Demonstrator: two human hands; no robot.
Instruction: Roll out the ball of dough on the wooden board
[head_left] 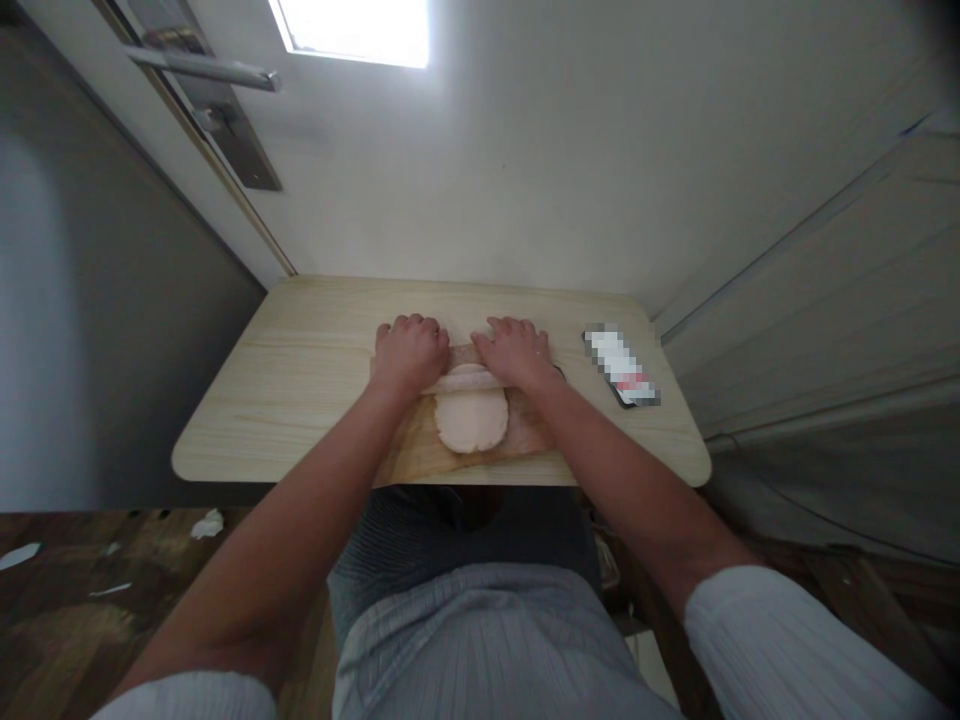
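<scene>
A flat round of pale dough (472, 421) lies on a wooden board (420, 445). Across its far part rests a light wooden rolling pin (471, 378), set roughly crosswise to me. My left hand (411, 352) is closed over the pin's left end, its fingers curled down on the far side. Over the right end lies my right hand (516, 350), fingers bent forward and thumb toward the middle. Both palms hide the ends of the pin. The near edge of the dough shows slightly ragged between my forearms.
The board sits on a small light wood table (262, 380) with rounded corners. A phone (621, 365) lies to the right of my right hand. Behind the table stands a pale door with a metal handle (202, 68). Paper scraps (208, 523) lie on the floor at left.
</scene>
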